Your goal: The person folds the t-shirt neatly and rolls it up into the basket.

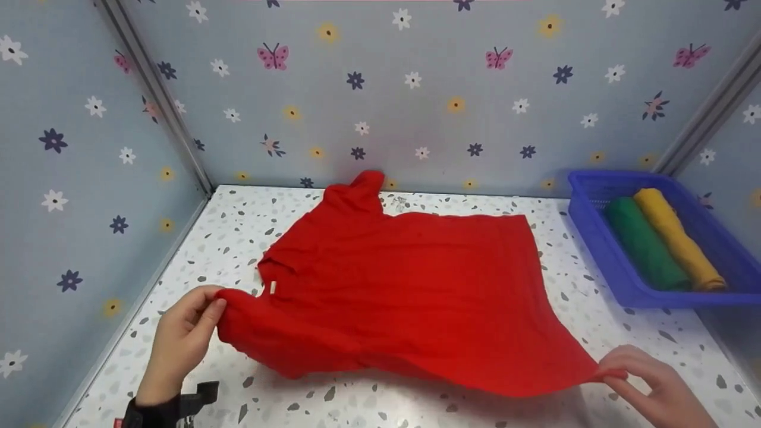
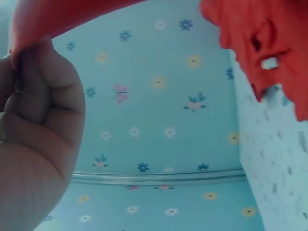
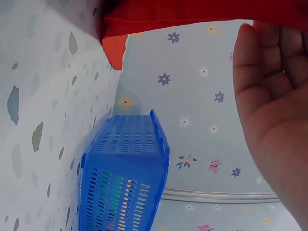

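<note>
A red T-shirt (image 1: 416, 279) lies spread sideways on the speckled tabletop, its neck with a small white label (image 1: 273, 288) toward the left. My left hand (image 1: 181, 339) pinches the near sleeve between thumb and fingers, lifting that edge off the table. At the near right, my right hand (image 1: 657, 383) pinches the bottom hem corner and holds it raised. The far half of the shirt rests flat, with the other sleeve (image 1: 365, 184) reaching the back wall. In the right wrist view, red cloth (image 3: 192, 12) stretches across above the table from the right hand (image 3: 274, 91).
A blue plastic basket (image 1: 600, 252) stands at the right, holding a green cloth roll (image 1: 645, 244) and a yellow cloth roll (image 1: 681, 241) side by side. Flower-patterned walls (image 1: 410, 113) enclose the white speckled table (image 1: 208, 238) at the back and both sides.
</note>
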Action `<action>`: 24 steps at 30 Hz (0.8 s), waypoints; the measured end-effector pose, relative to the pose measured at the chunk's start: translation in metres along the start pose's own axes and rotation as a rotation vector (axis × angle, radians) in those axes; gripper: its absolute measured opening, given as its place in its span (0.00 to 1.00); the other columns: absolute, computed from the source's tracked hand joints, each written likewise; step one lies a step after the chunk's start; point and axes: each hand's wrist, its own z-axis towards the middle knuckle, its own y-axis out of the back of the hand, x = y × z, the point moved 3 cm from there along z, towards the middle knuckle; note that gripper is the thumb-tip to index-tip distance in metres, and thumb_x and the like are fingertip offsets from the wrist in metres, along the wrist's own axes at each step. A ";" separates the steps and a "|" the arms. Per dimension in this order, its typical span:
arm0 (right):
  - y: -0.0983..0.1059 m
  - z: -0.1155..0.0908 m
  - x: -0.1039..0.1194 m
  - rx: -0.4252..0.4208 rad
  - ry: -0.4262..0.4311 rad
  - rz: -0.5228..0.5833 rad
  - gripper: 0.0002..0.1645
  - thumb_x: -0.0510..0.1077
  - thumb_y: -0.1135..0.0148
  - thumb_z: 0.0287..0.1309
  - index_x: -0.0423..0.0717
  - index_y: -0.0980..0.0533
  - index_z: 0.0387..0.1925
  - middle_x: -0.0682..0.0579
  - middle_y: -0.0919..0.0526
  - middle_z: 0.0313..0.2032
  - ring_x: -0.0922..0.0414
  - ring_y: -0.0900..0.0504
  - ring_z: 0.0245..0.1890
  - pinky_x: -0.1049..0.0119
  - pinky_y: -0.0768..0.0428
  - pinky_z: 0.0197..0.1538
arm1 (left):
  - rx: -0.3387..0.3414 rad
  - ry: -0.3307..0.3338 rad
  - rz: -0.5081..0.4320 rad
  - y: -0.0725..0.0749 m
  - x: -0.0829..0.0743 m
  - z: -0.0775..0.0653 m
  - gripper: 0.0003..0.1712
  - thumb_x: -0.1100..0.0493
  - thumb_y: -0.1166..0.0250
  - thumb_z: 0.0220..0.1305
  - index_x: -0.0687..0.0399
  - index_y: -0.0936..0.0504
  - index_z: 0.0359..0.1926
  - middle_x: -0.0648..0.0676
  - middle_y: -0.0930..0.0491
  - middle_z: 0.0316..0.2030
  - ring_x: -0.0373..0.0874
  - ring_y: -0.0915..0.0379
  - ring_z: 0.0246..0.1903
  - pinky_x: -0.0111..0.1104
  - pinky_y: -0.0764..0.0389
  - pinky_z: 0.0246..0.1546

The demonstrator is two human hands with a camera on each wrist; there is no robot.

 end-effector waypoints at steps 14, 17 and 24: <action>0.001 0.006 0.003 -0.041 0.081 0.007 0.18 0.26 0.33 0.53 0.52 0.18 0.37 0.59 0.18 0.31 0.62 0.23 0.31 0.78 0.25 0.39 | 0.057 -0.182 -0.068 0.000 -0.026 0.022 0.15 0.87 0.43 0.55 0.73 0.21 0.40 0.53 0.22 0.28 0.37 0.31 0.23 0.22 0.28 0.25; 0.002 0.005 0.003 -0.037 0.052 -0.010 0.17 0.27 0.33 0.54 0.53 0.18 0.36 0.59 0.18 0.31 0.62 0.23 0.31 0.77 0.25 0.39 | 0.052 -0.204 -0.080 0.000 -0.026 0.021 0.14 0.87 0.43 0.53 0.74 0.22 0.39 0.53 0.23 0.27 0.37 0.33 0.24 0.22 0.30 0.26; -0.005 0.009 -0.006 -0.042 0.034 -0.043 0.14 0.31 0.30 0.54 0.54 0.18 0.36 0.61 0.18 0.31 0.63 0.23 0.32 0.78 0.24 0.40 | 0.064 -0.110 0.015 -0.006 -0.008 0.016 0.15 0.83 0.40 0.57 0.66 0.19 0.40 0.51 0.23 0.27 0.37 0.32 0.23 0.22 0.30 0.26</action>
